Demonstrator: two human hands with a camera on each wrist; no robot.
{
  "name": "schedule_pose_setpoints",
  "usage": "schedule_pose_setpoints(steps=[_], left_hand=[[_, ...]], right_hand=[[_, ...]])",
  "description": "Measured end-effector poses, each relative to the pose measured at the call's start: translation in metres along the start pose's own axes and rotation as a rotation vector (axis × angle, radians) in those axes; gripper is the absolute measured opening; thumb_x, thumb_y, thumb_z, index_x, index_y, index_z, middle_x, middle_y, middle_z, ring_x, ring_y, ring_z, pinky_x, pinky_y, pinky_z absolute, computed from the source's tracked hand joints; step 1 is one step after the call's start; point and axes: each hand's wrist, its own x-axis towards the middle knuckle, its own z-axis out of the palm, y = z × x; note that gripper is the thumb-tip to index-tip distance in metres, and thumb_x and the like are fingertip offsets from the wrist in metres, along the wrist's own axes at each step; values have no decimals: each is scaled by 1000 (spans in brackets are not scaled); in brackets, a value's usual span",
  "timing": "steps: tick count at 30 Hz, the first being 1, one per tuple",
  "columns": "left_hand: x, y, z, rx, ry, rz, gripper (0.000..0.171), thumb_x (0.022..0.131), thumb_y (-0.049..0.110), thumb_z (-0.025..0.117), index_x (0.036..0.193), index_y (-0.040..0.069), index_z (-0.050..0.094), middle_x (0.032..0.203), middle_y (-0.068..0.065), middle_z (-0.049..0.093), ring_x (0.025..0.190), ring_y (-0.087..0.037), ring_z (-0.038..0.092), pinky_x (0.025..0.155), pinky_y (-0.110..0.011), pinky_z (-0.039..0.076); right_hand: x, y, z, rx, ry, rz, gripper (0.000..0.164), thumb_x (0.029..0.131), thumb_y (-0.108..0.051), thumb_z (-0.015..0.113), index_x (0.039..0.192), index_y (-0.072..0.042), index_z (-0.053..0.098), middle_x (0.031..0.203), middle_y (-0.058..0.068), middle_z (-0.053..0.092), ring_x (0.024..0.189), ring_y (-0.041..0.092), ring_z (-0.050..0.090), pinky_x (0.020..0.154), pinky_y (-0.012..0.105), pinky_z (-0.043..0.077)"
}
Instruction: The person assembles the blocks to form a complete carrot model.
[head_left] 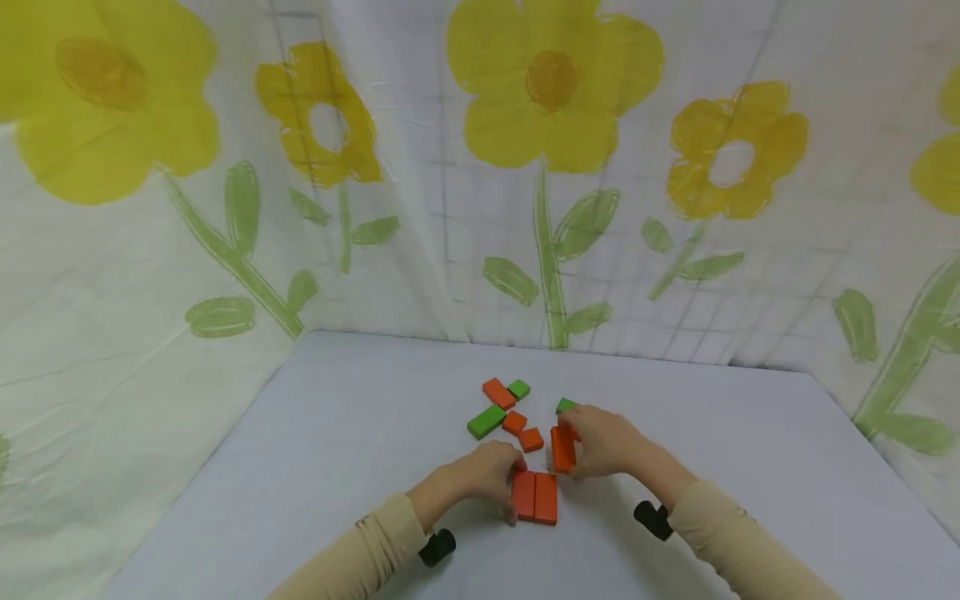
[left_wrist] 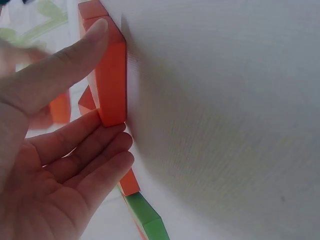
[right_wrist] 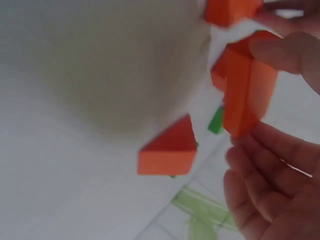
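Left hand (head_left: 483,477) pinches the left slab (head_left: 523,496), a red one on the pale table (head_left: 337,433), end to end: thumb at the near end, fingertips at the far end, spread about the slab's length. Beyond the hand: long green block (head_left: 487,422); farther back, long red block (head_left: 498,393), small green block (head_left: 519,389) just beside it; then two small red pieces (head_left: 531,439), close together. Right slab (head_left: 546,498), also red, lies along the left slab. Right hand (head_left: 607,442) holds a tilted red block (head_left: 562,450) by its ends, thumb opposite fingers; table contact, cannot tell. Green piece (head_left: 566,406) beyond those fingers, partly hidden.
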Motion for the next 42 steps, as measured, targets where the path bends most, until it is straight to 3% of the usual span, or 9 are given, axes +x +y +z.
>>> schedule_pose_setpoints(steps=[6,10,17,33,37,42], left_hand=[[-1,0,-1,6,-1,-5,55,66,19,91,111,4,66,93,4,59,84,-7,48,78,-22,46],[-2,1,-1,4,-1,-9,55,66,19,91,112,4,65,92,5,57,84,-7,48,77,-21,45],[-2,3,-2,7,-7,-16,55,67,20,91,113,5,65,93,4,57,85,-7,47,78,-22,45],[-4,5,2,-1,16,-44,55,67,22,91,113,4,66,92,4,57,83,-8,47,75,-21,45],[-4,5,2,-9,19,-44,55,67,22,91,113,4,66,91,5,57,83,-7,47,74,-21,45],[-4,3,2,-18,23,-36,54,66,21,91,111,3,66,89,5,57,81,-7,47,73,-20,45]], right_hand=[[-28,-5,17,51,-97,37,52,62,-28,87,104,-6,65,93,-2,61,81,15,54,70,38,51],[-36,-9,25,39,-105,25,54,62,-31,87,104,-6,66,90,-4,60,78,11,52,69,34,51],[-37,-11,29,21,-71,-37,52,64,-33,86,103,-5,67,92,-1,63,80,13,55,71,35,53],[-34,-9,26,67,-106,-57,53,66,-30,87,106,-2,67,96,2,65,85,17,58,78,40,54],[-27,-10,21,149,-140,3,49,69,-29,86,105,-2,67,98,3,65,88,20,59,79,43,52],[2,-14,19,268,-37,150,27,82,-20,77,98,0,68,90,6,66,82,23,60,74,42,52]])
